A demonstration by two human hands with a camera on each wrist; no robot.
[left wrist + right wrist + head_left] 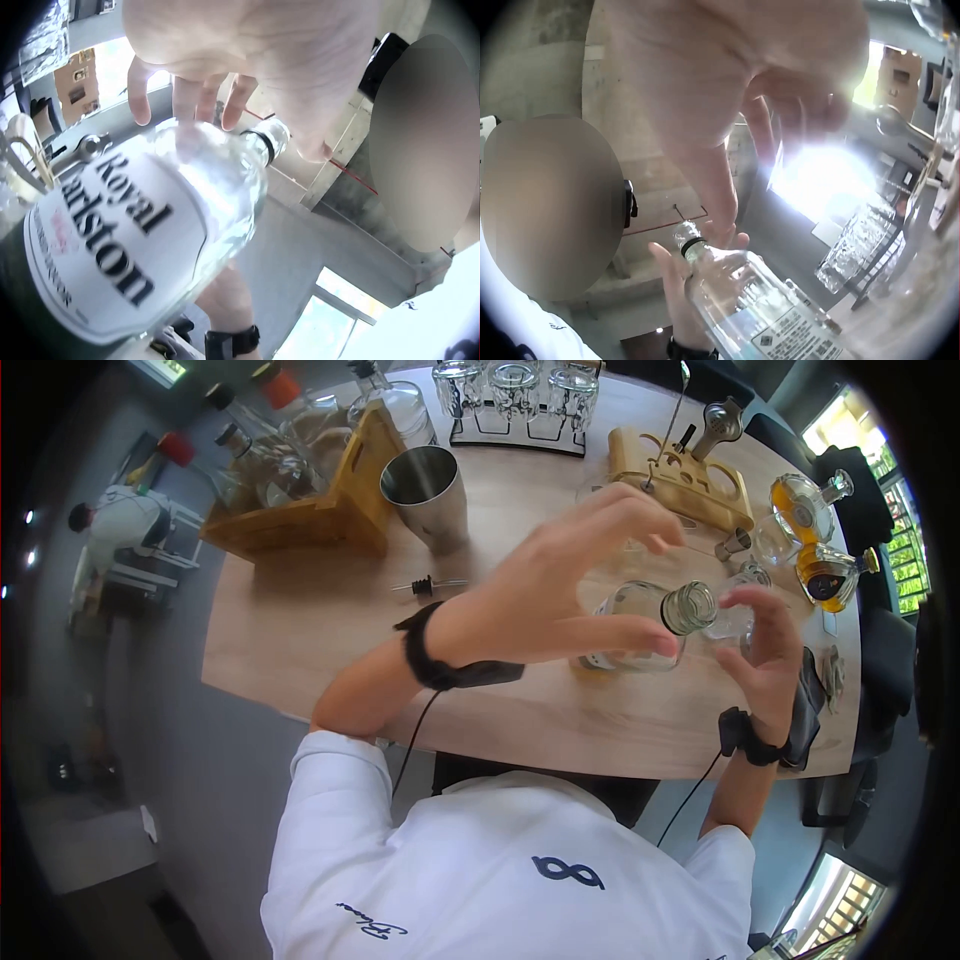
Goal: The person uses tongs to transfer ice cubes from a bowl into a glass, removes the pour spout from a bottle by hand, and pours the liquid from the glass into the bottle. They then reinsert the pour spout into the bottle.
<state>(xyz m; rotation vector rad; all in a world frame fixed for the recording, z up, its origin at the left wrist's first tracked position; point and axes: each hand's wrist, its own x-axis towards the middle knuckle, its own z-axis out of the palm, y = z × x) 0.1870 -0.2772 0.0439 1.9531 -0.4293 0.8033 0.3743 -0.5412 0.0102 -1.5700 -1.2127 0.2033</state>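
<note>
A clear glass liquor bottle (636, 600) with a white "Royal" label (124, 232) stands on the table, its neck (690, 607) uncapped. My left hand (555, 580) arches beside and over the bottle, fingers spread and loosely bent, thumb passing in front of the glass near the neck. In the left wrist view, those fingers (180, 97) hang relaxed around the bottle's shoulder without closing on it. To the right of the neck is my right hand (768, 645), its thumb and fingers bent apart with nothing between them. A pour spout (425, 587) lies on the table left of the left hand.
A metal shaker tin (430, 500) stands beside a wooden crate (310, 525) of bottles. At the back are a rack of glass jars (515, 400) and a wooden bar-tool stand (690, 485). A jigger (733, 543) and two amber decanters (800, 505) stand at right.
</note>
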